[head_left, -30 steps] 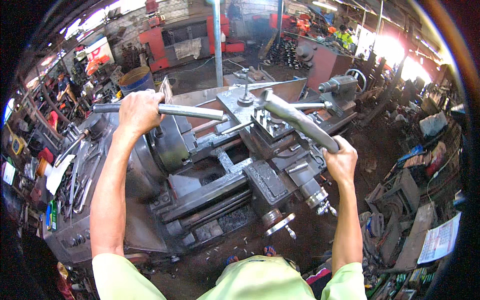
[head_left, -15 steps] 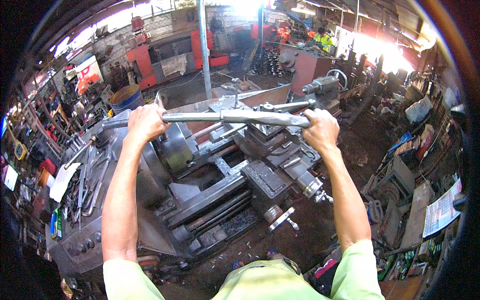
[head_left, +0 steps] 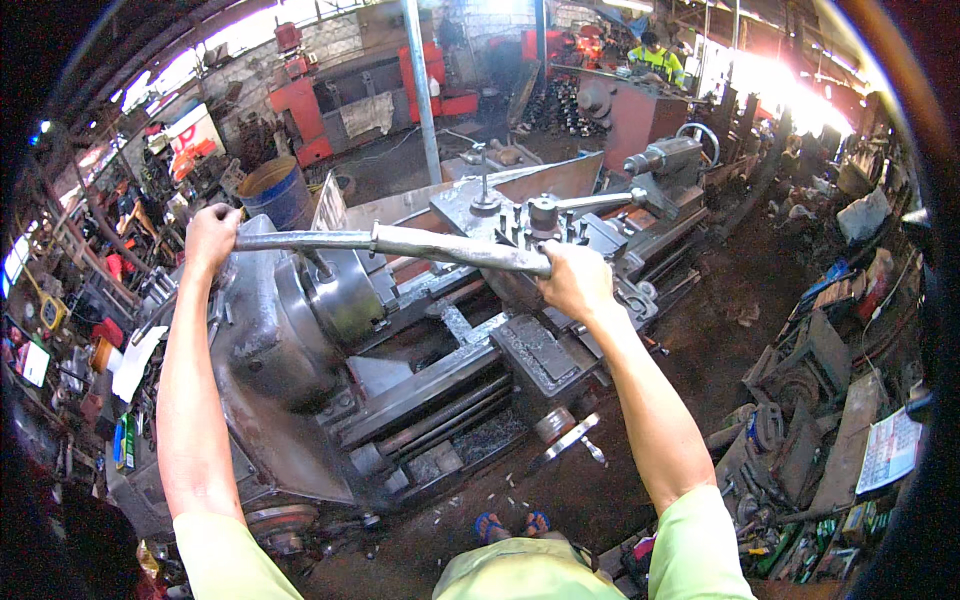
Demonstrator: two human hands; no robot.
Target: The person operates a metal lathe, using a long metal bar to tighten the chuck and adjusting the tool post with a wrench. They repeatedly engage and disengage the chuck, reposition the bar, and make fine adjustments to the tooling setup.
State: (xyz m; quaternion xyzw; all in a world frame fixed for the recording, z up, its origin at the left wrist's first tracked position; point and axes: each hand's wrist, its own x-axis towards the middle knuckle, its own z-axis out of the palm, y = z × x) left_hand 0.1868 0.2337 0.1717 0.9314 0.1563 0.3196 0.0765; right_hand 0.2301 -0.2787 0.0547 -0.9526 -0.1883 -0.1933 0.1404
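A long metal bar [head_left: 310, 240] with a thicker pipe-like sleeve [head_left: 450, 248] on its right part lies level across the view, above a lathe. My left hand [head_left: 210, 238] is closed round its left end, over the lathe's headstock [head_left: 262, 325]. My right hand [head_left: 578, 282] grips the sleeve's right end, in front of the tool post [head_left: 543, 215]. Below the bar, between my hands, is the lathe chuck [head_left: 345, 300]. What lies at the bar's left tip is hidden by my left hand.
The lathe's carriage [head_left: 540, 355] and a handwheel [head_left: 565, 435] stand nearer me; the tailstock [head_left: 665, 157] is at the far right. Tools and a white paper [head_left: 137, 362] lie at left. Behind are a blue drum [head_left: 280, 195] and a person in a yellow vest [head_left: 657, 62].
Both hands have shifted left with the bar, and my right hand has come lower and nearer. The tool post now shows beyond the bar. The view has shifted a little.
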